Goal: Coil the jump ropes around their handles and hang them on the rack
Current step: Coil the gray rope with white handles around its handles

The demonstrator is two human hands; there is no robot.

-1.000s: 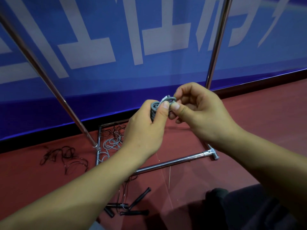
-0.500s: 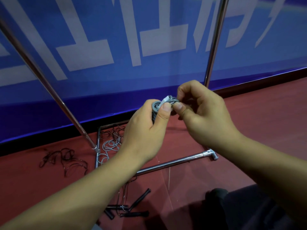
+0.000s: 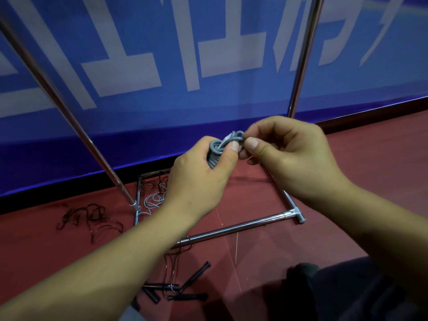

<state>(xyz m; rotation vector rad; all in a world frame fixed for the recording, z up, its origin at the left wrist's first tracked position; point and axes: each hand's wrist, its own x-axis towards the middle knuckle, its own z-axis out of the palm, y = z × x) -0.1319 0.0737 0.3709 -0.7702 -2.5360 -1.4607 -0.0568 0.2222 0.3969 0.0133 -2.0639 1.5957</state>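
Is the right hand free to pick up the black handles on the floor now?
Probably not: the right hand pinches the grey rope coil held by the left hand; the black handles lie unobstructed below.

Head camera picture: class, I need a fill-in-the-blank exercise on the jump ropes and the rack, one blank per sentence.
1. The rope coiled in the left hand is ____ in colour.
2. The right hand pinches the grey coil at its ____ end.
3. The black handles lie on the ____.
4. The wall behind the rack is ____.

Missing words: grey; top; floor; blue
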